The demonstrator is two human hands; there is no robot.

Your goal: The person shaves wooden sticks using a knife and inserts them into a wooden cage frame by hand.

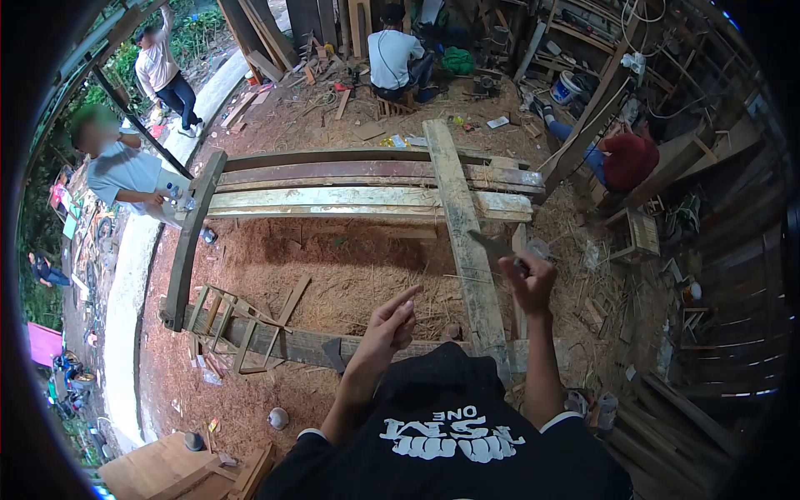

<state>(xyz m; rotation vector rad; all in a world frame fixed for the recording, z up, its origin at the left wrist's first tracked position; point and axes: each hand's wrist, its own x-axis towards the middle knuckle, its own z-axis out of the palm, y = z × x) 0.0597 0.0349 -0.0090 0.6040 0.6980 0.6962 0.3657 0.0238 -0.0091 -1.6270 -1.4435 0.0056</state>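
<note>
While the right hand (531, 282) has its fingers closed round a dark-bladed tool (490, 243), tip over the right edge of the plank (457, 204), the left hand (390, 325) points, half uncurled, with nothing visible in it. This looks like positioning the tool; contact is unclear, so the next move calls for a steady wrist.

Right hand (533, 279) holds pointed knife (493, 245), tip overlapping weathered cross plank (477, 275); contact unclear. Left hand (393, 323) is left of cross plank, index finger extended, others curled. Long boards (333, 197) pass under cross plank's far half. Small wooden frame (246, 346) well left. Person in white T-shirt (392, 60) beyond cross plank's far end.
</note>
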